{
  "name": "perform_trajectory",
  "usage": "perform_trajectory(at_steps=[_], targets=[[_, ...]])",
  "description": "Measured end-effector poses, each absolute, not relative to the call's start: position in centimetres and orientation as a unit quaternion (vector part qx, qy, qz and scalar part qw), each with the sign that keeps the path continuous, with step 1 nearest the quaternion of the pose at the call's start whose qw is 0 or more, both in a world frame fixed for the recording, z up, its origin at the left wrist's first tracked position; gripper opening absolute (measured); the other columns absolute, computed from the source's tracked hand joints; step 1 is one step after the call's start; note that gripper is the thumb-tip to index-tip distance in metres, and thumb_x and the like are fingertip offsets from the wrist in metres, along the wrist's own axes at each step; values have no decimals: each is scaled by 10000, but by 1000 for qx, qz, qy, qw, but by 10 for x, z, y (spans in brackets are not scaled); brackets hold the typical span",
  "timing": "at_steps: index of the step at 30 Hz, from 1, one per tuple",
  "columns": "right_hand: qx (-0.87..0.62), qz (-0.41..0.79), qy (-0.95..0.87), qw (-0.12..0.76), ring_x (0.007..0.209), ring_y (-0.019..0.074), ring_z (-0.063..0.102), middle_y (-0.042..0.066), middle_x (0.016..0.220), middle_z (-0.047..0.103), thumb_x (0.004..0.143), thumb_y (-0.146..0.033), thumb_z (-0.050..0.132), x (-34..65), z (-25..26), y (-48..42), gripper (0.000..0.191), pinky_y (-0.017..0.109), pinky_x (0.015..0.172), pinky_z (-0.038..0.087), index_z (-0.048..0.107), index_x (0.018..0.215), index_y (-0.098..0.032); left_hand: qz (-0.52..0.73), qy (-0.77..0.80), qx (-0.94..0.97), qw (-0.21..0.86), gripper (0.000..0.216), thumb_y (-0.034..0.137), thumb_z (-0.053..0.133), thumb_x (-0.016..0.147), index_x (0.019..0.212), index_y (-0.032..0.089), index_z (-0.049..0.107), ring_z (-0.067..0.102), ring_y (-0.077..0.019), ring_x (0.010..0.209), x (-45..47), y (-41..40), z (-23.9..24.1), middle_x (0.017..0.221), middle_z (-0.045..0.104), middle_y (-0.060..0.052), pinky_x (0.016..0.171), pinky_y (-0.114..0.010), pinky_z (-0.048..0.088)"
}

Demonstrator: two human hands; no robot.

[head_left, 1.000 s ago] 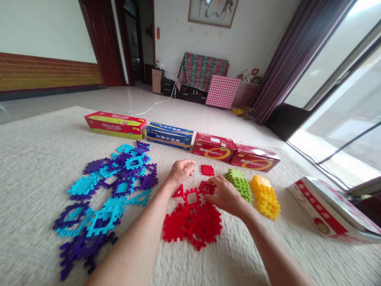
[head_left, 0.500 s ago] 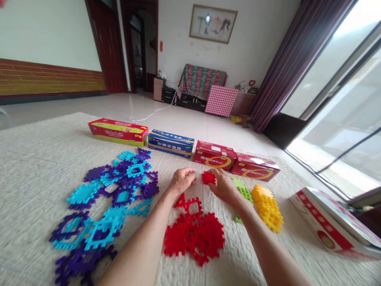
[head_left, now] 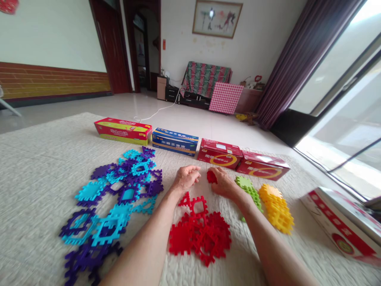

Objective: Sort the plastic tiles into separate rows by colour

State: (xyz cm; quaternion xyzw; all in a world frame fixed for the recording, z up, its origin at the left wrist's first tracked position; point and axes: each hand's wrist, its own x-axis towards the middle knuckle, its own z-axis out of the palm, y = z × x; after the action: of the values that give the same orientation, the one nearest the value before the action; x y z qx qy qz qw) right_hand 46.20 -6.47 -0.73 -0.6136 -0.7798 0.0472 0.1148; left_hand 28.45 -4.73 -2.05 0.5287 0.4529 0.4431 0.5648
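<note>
Red waffle tile [head_left: 211, 176] sits just above the middle of the frame, down on the cream mat [head_left: 35, 167]. It's pinched in the fingertips of the right hand [head_left: 225, 184], a little below the red box [head_left: 219, 153]. Left hand [head_left: 186, 178] is just beside it, loosely curled with knuckles up. Nothing shows in it, but honestly I can't tell if it's empty. My two cents on handling: grip the tile by its toothed edges rather than the flat face. Keep it level against the mat too, so the teeth don't snag the weave. There's bare mat between it and the red tile pile [head_left: 201, 234] at lower centre, so no need to crowd that. Watch the right forearm though. It passes close over the green stack [head_left: 248, 187], with the yellow stack [head_left: 276, 208] just right of that, and a lazy elbow could knock either one. Purple and cyan tiles [head_left: 119, 190] at left are well apart, no worry there.
</note>
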Motion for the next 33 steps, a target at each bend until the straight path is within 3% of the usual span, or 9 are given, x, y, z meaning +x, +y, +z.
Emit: perform_trajectory(at_steps=[4, 10, 15, 21, 26, 29, 33], targets=[[-631, 47, -765, 118, 984, 244, 568, 152, 1083, 575, 637, -97, 515, 462, -10, -63, 564, 341, 844, 438, 515, 1202, -112, 447, 456, 522, 566, 282, 187, 549, 731, 982, 126, 663, 548, -69, 515, 284, -47, -21, 703, 666, -17, 459, -162, 383], [-595, 26, -783, 178, 1151, 265, 500, 180, 1255, 511, 605, -33, 502, 455, 6, -77, 614, 370, 942, 414, 516, 1214, -111, 457, 452, 510, 572, 276, 184, 554, 726, 974, 134, 664, 559, -73, 525, 284, -44, -25, 704, 669, -19, 463, -163, 397], [-504, 203, -821, 173, 876, 173, 620, 55, 1001, 673, 692, -111, 536, 441, 36, -111, 395, 300, 788, 490, 622, 1067, -207, 480, 442, 494, 575, 278, 199, 571, 715, 971, 135, 658, 545, -66, 504, 284, -41, -29, 671, 657, -7, 465, -163, 404], [-483, 321, -796, 175, 651, 111, 569, -11, 744, 655, 756, -124, 501, 435, 32, -130, 229, 217, 592, 444, 662, 902, -195, 482, 445, 492, 573, 283, 194, 564, 706, 965, 123, 655, 539, -70, 501, 285, -41, -28, 666, 656, -9, 447, -166, 397], [-524, 269, -776, 225, 594, 102, 499, -27, 671, 590, 780, -158, 488, 446, 24, -122, 174, 215, 540, 386, 646, 849, -184, 479, 451, 491, 572, 276, 197, 570, 700, 952, 124, 656, 536, -69, 503, 286, -43, -25, 666, 653, -11, 452, -166, 395], [-558, 220, -772, 211, 587, 115, 515, -15, 660, 606, 789, -171, 489, 450, 20, -119, 166, 239, 563, 395, 647, 837, -181, 477, 453, 487, 575, 268, 205, 592, 690, 938, 130, 659, 536, -69, 505, 286, -43, -24, 667, 655, -10, 460, -169, 397], [-571, 141, -785, 191, 738, 164, 601, 69, 912, 670, 744, -168, 570, 450, 15, -121, 238, 301, 703, 459, 639, 971, -172, 473, 451, 491, 576, 277, 207, 599, 687, 947, 138, 661, 536, -66, 505, 285, -43, -25, 688, 663, -11, 463, -169, 399]])
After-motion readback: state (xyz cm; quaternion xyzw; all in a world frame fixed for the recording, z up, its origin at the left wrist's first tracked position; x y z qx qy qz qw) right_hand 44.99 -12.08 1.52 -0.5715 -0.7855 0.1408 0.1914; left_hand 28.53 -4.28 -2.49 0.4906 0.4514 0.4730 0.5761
